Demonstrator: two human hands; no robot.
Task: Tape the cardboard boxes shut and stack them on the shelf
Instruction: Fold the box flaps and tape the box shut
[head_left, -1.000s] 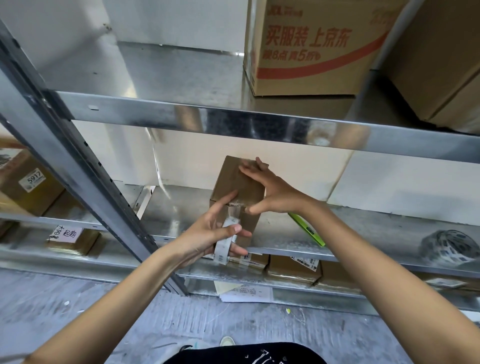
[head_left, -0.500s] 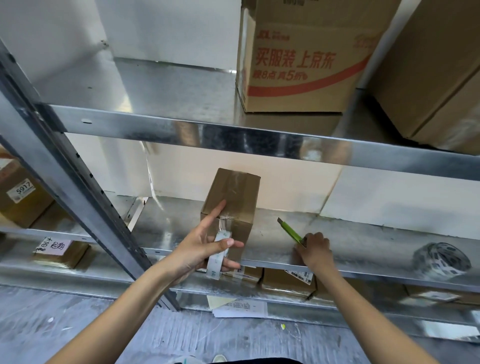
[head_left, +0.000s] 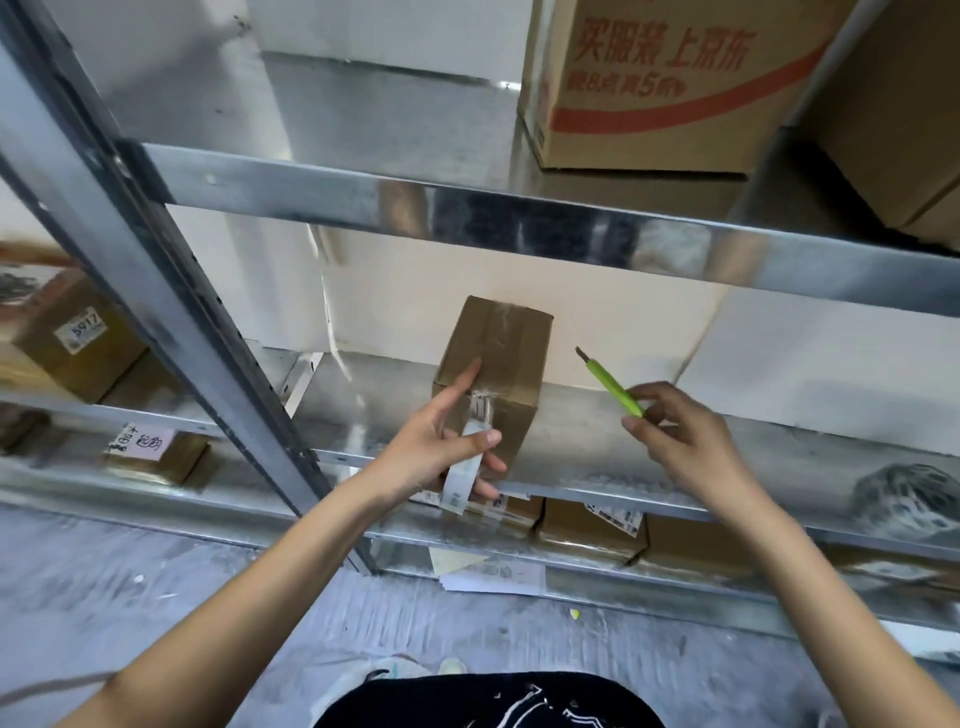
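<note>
A small cardboard box (head_left: 493, 374) stands on the middle metal shelf (head_left: 727, 457), near its front edge, with clear tape already running over its top and down the near face. The left hand (head_left: 441, 447) steadies the box with its forefinger laid straight up the near face, while thumb and lower fingers pinch the tape roll (head_left: 462, 475) held just below, so the strip between roll and box is kept taut for cutting. The right hand (head_left: 675, 431), well apart to the right of the box, pinches a green utility knife (head_left: 613, 384) by its rear end between thumb and fingers, blade tip pointing up and left toward the tape; the blade appears extended, though it is too small to be sure. The next move is probably to slice the strip close to the box. A second, patterned tape roll (head_left: 904, 499) lies at the far right of the same shelf.
</note>
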